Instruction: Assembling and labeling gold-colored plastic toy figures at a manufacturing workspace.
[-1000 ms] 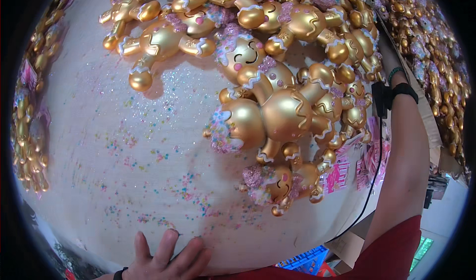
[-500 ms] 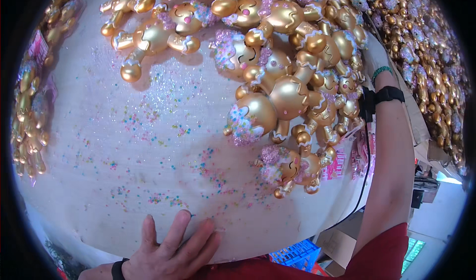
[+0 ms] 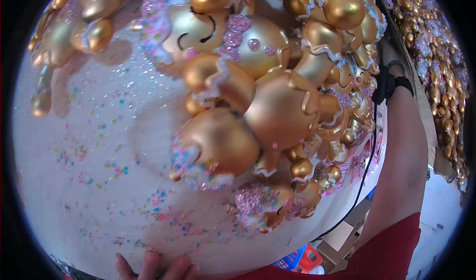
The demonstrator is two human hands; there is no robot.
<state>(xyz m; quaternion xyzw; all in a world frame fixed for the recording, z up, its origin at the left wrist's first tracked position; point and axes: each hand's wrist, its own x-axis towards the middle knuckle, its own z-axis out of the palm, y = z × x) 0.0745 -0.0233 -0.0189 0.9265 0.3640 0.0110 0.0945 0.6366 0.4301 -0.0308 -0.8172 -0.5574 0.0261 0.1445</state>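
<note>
Gold gingerbread-style figures (image 3: 282,111) with white wavy trim, sprinkled caps and pink glittery bows lie heaped on the pale tabletop (image 3: 109,146). At the lower edge my left hand (image 3: 156,267) rests on the tabletop, its fingers stretched out and holding nothing; the palm is cut off by the frame. My right arm reaches far along the heap's right side. My right hand (image 3: 388,53) is mostly hidden and dark between the figures and a cardboard edge, so its fingers do not show. A smaller figure (image 3: 277,205) with a purple glitter cap lies at the heap's near end.
Loose coloured sprinkles (image 3: 163,205) and glitter are scattered over the tabletop. A second mass of gold figures (image 3: 436,81) stands on the right beyond the cardboard edge (image 3: 421,106). A black cable (image 3: 364,181) runs down from my right wrist. Below the table are cardboard boxes (image 3: 339,235) and a red basket (image 3: 310,258).
My view has shifted closer to the heap, so the figures look larger. My right hand has gone deeper out of sight. My left hand sits lower in the picture, still on the tabletop.
</note>
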